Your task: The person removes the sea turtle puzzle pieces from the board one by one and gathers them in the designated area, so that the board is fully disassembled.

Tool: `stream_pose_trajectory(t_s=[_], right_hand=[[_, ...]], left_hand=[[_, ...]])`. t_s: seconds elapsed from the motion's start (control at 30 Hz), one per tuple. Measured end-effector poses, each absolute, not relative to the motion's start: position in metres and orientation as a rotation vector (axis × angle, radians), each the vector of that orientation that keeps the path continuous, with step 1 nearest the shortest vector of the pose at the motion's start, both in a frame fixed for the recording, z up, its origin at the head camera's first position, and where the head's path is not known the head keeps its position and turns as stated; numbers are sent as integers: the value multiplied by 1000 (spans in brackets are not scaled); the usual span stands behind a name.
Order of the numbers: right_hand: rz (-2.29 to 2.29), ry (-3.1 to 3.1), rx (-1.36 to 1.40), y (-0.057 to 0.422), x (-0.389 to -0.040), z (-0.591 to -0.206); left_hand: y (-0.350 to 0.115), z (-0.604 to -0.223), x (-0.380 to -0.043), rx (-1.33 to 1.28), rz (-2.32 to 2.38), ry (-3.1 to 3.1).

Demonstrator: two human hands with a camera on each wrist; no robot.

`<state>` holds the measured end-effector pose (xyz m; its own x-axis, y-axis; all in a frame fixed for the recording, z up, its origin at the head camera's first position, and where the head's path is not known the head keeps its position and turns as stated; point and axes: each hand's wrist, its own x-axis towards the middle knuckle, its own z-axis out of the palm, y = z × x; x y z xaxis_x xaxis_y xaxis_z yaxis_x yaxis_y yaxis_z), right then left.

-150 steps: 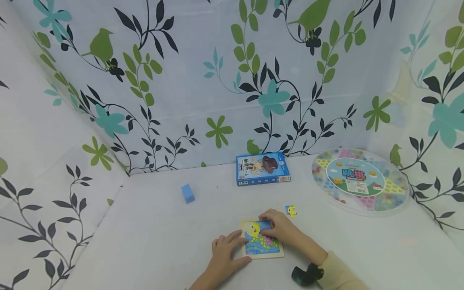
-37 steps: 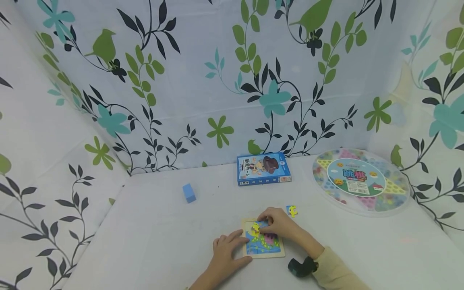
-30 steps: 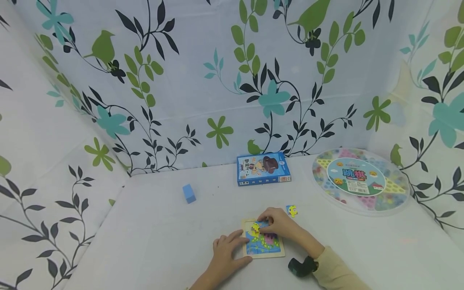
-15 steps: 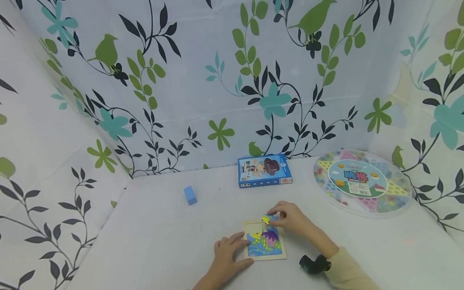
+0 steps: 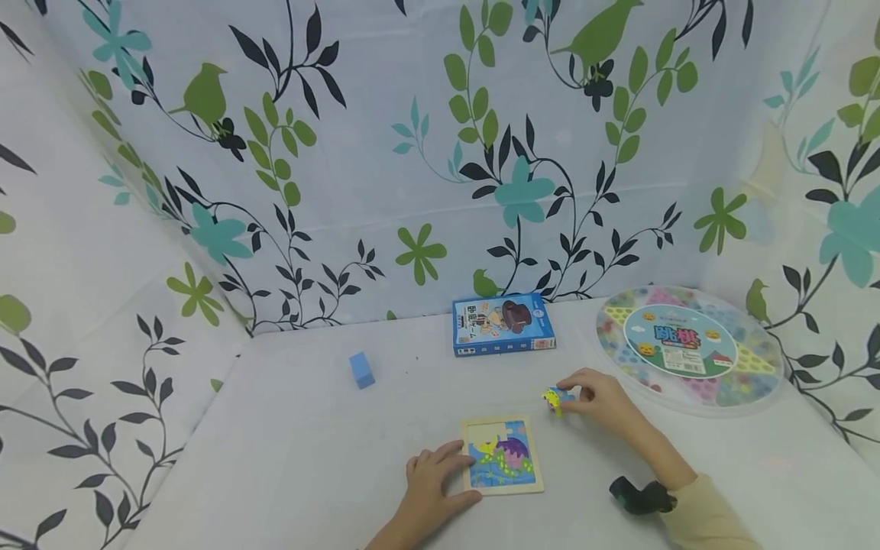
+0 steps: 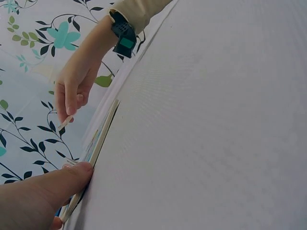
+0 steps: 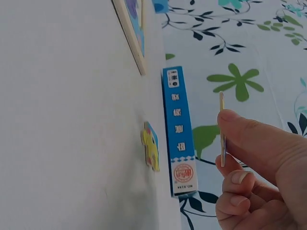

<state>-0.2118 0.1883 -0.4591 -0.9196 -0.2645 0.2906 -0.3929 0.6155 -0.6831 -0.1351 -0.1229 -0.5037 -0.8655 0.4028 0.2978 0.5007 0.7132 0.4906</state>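
My left hand (image 5: 435, 483) rests at the left side of a jigsaw puzzle (image 5: 505, 464) in a pale wooden frame, its fingers on the left rim and its thumb at the near edge. Bare wood shows in the puzzle's upper left. My right hand (image 5: 601, 399) is off to the right, pinching a thin puzzle piece (image 7: 222, 136) between thumb and fingers. That piece appears edge-on in the right wrist view. Another puzzle piece (image 7: 150, 147), yellow and blue, lies on the table below it; the two overlap in the head view.
Behind the puzzle lies a blue game box (image 5: 503, 325) near the patterned cloth backdrop. A round Chinese checkers set (image 5: 756, 382) stands at the right rear. To the left is a small blue block (image 5: 361, 370). A dark wrist camera (image 5: 642, 496) sits on the right wrist.
My right hand has lifted a piece from the puzzle's upper part, baring wood there, and carried it right to the loose piece. The left hand stays at the frame.
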Motion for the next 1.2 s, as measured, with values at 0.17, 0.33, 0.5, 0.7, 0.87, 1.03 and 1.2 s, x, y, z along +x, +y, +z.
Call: stream_pose_trajectory(t_s=[0.17,0.33,0.5,0.7,0.87,1.03,1.2], right_hand=[[1132,-2682,508,205,-215,-458],[1086,-2708,470,217,-220,-460],[1084,-2748,440,224,-223,-466],[1121,-2799,389,227,-221,-473],[1144,-2815,387,228,-219,-477],[1137,-2803,386,228,-220,-478],[1142,-2797,402,225,-218,-482]], left_hand=[[-122,-505,-135,-726,-871,-2751],[-122,-505,-135,-719,-857,-2744],[-122,-505,-136,-713,-831,-2750],[-121,-506,-136,-702,-829,-2756],[-122,-506,-136,-701,-815,-2768],[-121,-502,-136,-710,-819,-2756],[-122,-503,-133,-710,-844,-2774]])
